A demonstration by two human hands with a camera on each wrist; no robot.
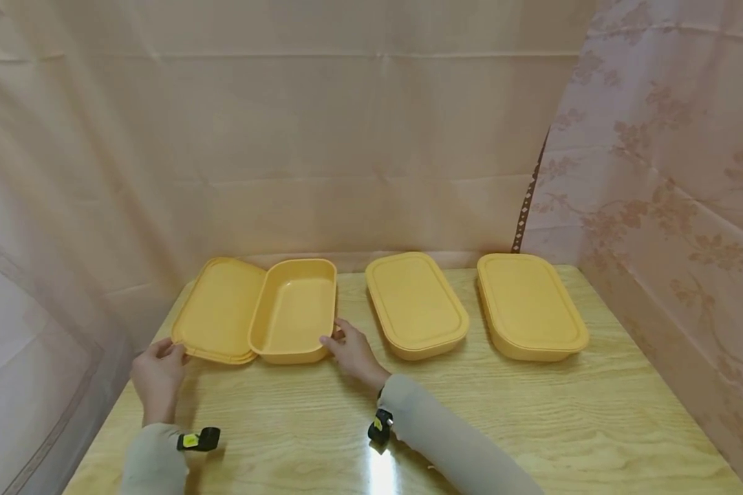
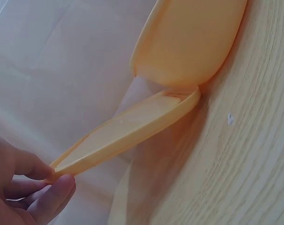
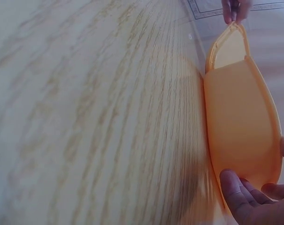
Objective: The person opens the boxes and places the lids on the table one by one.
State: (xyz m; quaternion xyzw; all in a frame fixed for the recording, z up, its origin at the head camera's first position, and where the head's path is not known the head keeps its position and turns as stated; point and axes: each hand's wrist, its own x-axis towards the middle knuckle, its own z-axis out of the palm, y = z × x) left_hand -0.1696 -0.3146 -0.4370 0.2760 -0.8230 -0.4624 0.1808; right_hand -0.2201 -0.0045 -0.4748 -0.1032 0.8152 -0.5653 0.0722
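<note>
An orange-yellow plastic box stands uncovered at the left of the table, its inside bare. Its matching lid lies against the box's left side, underside up, with the outer edge raised off the wood. My left hand pinches the lid's near left corner between thumb and fingers, as the left wrist view also shows. At the box's near right corner, my right hand grips the wall, the thumb in front and the fingers along the right side.
Two more boxes of the same kind, a middle one and a right one, stand with lids on. The wood-grain table ends at a draped cloth behind and hanging cloth on both sides.
</note>
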